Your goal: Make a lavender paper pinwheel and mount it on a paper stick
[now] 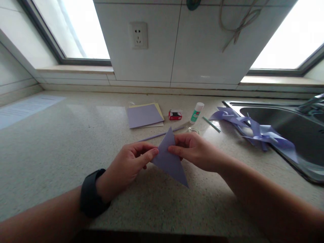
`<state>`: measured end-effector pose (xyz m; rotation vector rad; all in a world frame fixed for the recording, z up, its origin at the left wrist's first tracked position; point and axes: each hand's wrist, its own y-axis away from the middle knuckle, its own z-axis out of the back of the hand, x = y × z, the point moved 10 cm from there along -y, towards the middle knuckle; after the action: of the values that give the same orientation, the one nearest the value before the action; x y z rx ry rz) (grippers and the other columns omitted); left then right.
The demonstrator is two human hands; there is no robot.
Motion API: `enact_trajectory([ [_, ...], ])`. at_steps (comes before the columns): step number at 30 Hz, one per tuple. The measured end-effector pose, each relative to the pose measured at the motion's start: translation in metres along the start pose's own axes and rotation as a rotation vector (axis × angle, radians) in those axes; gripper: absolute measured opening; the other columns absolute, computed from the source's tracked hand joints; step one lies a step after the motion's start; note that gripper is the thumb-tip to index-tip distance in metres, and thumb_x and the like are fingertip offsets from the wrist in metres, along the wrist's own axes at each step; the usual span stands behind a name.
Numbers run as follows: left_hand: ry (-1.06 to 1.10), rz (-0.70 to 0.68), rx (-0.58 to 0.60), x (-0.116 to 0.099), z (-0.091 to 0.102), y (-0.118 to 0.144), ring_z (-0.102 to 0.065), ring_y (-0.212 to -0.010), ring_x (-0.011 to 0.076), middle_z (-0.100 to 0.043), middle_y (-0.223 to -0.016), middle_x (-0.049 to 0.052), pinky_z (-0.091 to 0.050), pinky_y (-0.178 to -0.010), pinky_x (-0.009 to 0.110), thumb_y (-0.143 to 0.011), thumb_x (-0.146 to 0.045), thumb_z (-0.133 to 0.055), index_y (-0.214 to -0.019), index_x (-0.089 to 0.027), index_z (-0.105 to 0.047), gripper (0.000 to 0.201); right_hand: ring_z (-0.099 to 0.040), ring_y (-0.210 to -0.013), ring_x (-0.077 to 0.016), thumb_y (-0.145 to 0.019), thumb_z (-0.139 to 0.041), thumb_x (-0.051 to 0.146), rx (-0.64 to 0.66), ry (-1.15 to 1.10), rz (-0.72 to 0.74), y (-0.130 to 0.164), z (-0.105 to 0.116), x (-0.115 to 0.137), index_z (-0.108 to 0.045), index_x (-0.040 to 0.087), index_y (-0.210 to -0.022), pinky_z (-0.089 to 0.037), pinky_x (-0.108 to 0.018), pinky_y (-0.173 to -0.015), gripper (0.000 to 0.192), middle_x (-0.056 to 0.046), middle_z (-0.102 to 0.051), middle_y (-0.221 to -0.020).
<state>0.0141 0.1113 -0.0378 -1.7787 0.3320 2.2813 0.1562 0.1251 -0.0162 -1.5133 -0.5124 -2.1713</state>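
Observation:
A sheet of purple paper (169,163), folded into a triangle, is held up above the countertop between both hands. My left hand (131,158) pinches its left corner between thumb and fingers. On the opposite edge, my right hand (194,150) grips the paper with the thumb on its face and the fingers behind. One point of the triangle faces away from me and another slants down to the right. Behind it lies a thin purple stick (154,136), partly hidden by the paper.
Farther back are a stack of coloured paper (145,115), a small red box (175,115), a glue stick (196,113) and a green stick (211,124). Purple paper pinwheels (263,134) lie against the rim of the sink (293,162) at right. A printed sheet (27,108) rests far left.

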Motion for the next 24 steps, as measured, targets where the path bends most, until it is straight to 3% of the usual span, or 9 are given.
enact_trajectory([
  [2,-0.241,-0.091,-0.049,-0.01,0.003,0.006,-0.06,-0.074,0.0177,-0.069,-0.091,0.005,-0.051,-0.064,0.029,-0.091,-0.04,-0.068,-0.117,-0.02,-0.07,0.032,-0.054,-0.06,-0.0113,-0.092,-0.064,0.035,0.07,0.163,-0.067,0.002,-0.001,-0.006,-0.072,0.016,-0.091,-0.038,-0.024,-0.053,0.021,0.0,-0.066,-0.072],
  [4,-0.511,-0.279,-0.081,-0.03,-0.003,0.017,-0.062,-0.091,0.0224,-0.068,-0.105,0.007,-0.055,-0.078,0.037,-0.09,-0.031,-0.07,-0.126,-0.021,-0.064,0.037,-0.052,-0.057,-0.0111,-0.09,-0.067,0.034,0.055,0.356,-0.103,0.005,0.004,-0.01,-0.074,0.018,-0.099,-0.034,-0.024,-0.05,0.019,0.001,-0.066,-0.069],
  [6,-0.722,-0.454,0.001,-0.043,-0.022,0.028,-0.06,-0.108,0.0263,-0.067,-0.118,0.009,-0.053,-0.095,0.046,-0.092,-0.023,-0.068,-0.124,-0.021,-0.066,0.031,-0.053,-0.057,-0.0114,-0.087,-0.069,0.03,0.012,0.523,-0.098,0.007,0.007,-0.009,-0.074,0.02,-0.106,-0.032,-0.025,-0.051,0.022,0.002,-0.067,-0.07],
  [8,-0.85,-0.543,0.075,-0.045,-0.036,0.035,-0.057,-0.12,0.0279,-0.066,-0.128,0.01,-0.048,-0.106,0.05,-0.096,-0.022,-0.064,-0.126,-0.02,-0.066,0.03,-0.055,-0.059,-0.012,-0.086,-0.07,0.029,-0.014,0.637,-0.066,0.008,0.006,-0.006,-0.073,0.022,-0.11,-0.032,-0.025,-0.053,0.026,0.002,-0.067,-0.071],
  [15,-0.986,-0.505,0.167,-0.03,-0.044,0.029,-0.051,-0.139,0.0285,-0.061,-0.146,0.011,-0.041,-0.117,0.052,-0.1,-0.034,-0.058,-0.139,-0.018,-0.059,0.042,-0.062,-0.065,-0.0189,-0.086,-0.074,0.035,-0.071,0.908,0.038,0.011,0.003,0.009,-0.066,0.02,-0.118,-0.037,-0.029,-0.058,0.036,-0.002,-0.069,-0.075],
  [17,-1.007,-0.505,0.165,-0.029,-0.044,0.029,-0.051,-0.14,0.029,-0.061,-0.147,0.011,-0.042,-0.117,0.052,-0.1,-0.032,-0.058,-0.141,-0.016,-0.058,0.044,-0.066,-0.074,-0.0229,-0.088,-0.073,0.031,-0.07,1.013,0.131,0.018,-0.01,0.027,-0.068,0.017,-0.112,-0.045,-0.032,-0.063,0.028,-0.006,-0.072,-0.084],
  [20,-1.044,-0.523,0.166,-0.029,-0.046,0.031,-0.051,-0.14,0.0285,-0.06,-0.149,0.009,-0.042,-0.118,0.05,-0.101,-0.032,-0.054,-0.143,-0.016,-0.057,0.044,-0.068,-0.087,-0.0268,-0.091,-0.071,0.025,-0.005,1.135,0.323,0.041,-0.052,0.047,-0.072,0.013,-0.1,-0.054,-0.04,-0.077,0.015,-0.012,-0.074,-0.097],
  [22,-1.079,-0.541,0.159,-0.031,-0.048,0.033,-0.05,-0.14,0.0288,-0.057,-0.151,0.009,-0.04,-0.118,0.05,-0.102,-0.032,-0.052,-0.145,-0.016,-0.056,0.046,-0.07,-0.101,-0.0321,-0.09,-0.072,0.037,-0.075,1.159,0.385,0.061,-0.072,0.051,-0.07,0.007,-0.119,-0.057,-0.046,-0.088,0.042,-0.018,-0.074,-0.114],
  [24,-1.129,-0.556,0.16,-0.033,-0.051,0.035,-0.049,-0.142,0.03,-0.054,-0.153,0.01,-0.039,-0.119,0.052,-0.102,-0.032,-0.05,-0.146,-0.015,-0.055,0.048,-0.061,-0.126,-0.0379,-0.09,-0.066,0.056,-0.12,1.167,0.403,0.079,-0.088,0.041,-0.058,-0.004,-0.137,-0.054,-0.047,-0.103,0.077,-0.028,-0.062,-0.139],
])
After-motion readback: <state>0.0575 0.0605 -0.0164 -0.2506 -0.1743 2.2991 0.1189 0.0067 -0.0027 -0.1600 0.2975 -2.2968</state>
